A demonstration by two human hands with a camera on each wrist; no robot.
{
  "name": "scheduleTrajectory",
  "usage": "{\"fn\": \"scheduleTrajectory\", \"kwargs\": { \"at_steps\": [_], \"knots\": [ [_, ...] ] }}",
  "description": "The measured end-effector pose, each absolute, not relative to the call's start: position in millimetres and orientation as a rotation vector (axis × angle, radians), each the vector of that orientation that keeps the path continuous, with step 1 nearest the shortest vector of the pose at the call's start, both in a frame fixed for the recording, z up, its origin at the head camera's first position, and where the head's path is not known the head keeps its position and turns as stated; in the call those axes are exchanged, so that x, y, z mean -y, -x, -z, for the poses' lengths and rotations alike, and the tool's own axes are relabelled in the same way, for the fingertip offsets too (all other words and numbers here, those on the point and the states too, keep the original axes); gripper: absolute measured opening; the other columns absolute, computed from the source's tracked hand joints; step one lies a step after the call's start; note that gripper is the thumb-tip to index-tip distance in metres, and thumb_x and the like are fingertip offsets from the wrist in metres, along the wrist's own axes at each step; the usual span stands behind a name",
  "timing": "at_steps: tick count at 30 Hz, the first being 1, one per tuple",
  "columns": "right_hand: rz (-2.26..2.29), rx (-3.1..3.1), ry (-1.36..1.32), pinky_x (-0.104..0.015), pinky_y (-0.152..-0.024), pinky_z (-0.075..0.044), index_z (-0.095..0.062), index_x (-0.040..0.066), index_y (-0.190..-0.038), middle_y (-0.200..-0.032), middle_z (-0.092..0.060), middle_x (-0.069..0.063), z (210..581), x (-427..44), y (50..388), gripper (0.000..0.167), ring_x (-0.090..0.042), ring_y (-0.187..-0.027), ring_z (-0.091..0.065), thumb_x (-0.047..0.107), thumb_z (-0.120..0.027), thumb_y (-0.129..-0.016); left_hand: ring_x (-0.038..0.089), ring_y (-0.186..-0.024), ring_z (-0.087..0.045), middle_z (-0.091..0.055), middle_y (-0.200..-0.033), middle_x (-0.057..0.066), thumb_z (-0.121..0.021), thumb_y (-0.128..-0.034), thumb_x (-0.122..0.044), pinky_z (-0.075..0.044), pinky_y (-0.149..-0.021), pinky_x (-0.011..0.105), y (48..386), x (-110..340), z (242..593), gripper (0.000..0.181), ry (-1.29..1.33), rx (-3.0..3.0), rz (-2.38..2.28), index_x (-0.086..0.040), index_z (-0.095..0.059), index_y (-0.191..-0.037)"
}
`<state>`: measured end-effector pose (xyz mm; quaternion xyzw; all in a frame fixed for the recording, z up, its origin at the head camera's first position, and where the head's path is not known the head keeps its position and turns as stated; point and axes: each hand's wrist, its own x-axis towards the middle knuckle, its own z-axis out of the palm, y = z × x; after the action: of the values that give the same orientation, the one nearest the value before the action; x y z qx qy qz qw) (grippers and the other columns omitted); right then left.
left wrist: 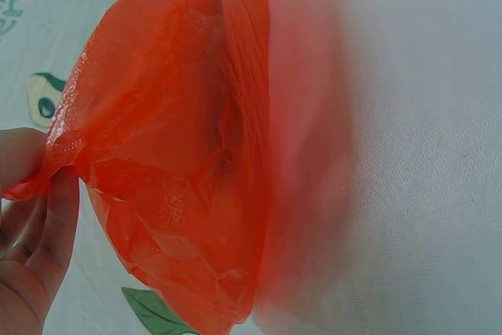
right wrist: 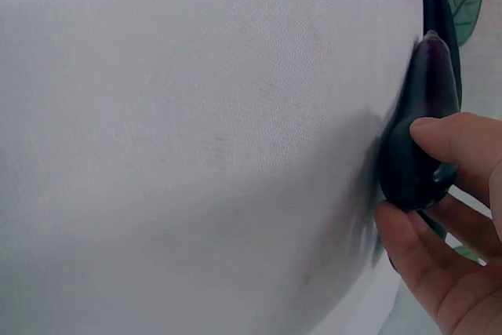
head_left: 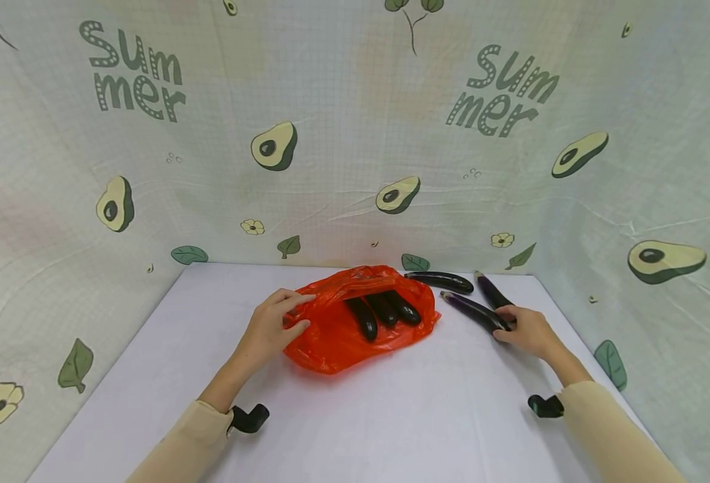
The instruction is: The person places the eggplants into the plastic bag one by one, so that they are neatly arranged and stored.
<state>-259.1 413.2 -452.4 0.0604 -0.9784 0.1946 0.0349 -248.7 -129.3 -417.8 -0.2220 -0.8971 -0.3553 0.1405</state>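
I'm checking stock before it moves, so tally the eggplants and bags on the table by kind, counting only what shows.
Red plastic bag: 1
Eggplants inside the bag: 3 visible; folds could hide more
Eggplants outside the bag: 3
Total: 7 (6 eggplants, 1 bag)

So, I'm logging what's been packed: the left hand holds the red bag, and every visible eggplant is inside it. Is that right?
Not every eggplant is inside: the head view shows three eggplants in the red bag and three more outside it on the white tabletop. The left hand does hold the bag.
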Motion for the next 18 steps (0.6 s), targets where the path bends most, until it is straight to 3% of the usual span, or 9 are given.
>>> {"fn": "scheduleTrajectory", "kwargs": {
  "at_steps": [10, 18],
  "knots": [
    [-0.579, 3.023, -0.251, -0.051, -0.077, -0.058, -0.064, -0.012, -0.133, -0.11, -0.072, -0.028, 451.3, -410.0, 257.3, 0.057, -0.028, -0.085, -0.068, 0.019, -0.084, -0.089, 0.019, -0.1, -0.067, -0.065, -0.121, 0.002, -0.087, -0.0888, -0.007, -0.065, -0.087, 0.036, 247.5, 129.8, 419.2, 0.051, 0.641, 2.582, 1.035, -0.013, -0.072, -0.137],
    [-0.612, 3.012, -0.2, -0.048, -0.075, -0.059, -0.065, -0.01, -0.132, -0.112, -0.072, -0.029, 442.5, -404.4, 246.4, 0.056, -0.027, -0.085, -0.071, 0.021, -0.083, -0.09, 0.018, -0.1, -0.067, -0.065, -0.122, 0.002, -0.086, -0.0895, -0.009, -0.065, -0.087, 0.035, 248.6, 127.9, 417.0, 0.051, 0.637, 2.591, 1.024, -0.014, -0.072, -0.138]
  ]
}}
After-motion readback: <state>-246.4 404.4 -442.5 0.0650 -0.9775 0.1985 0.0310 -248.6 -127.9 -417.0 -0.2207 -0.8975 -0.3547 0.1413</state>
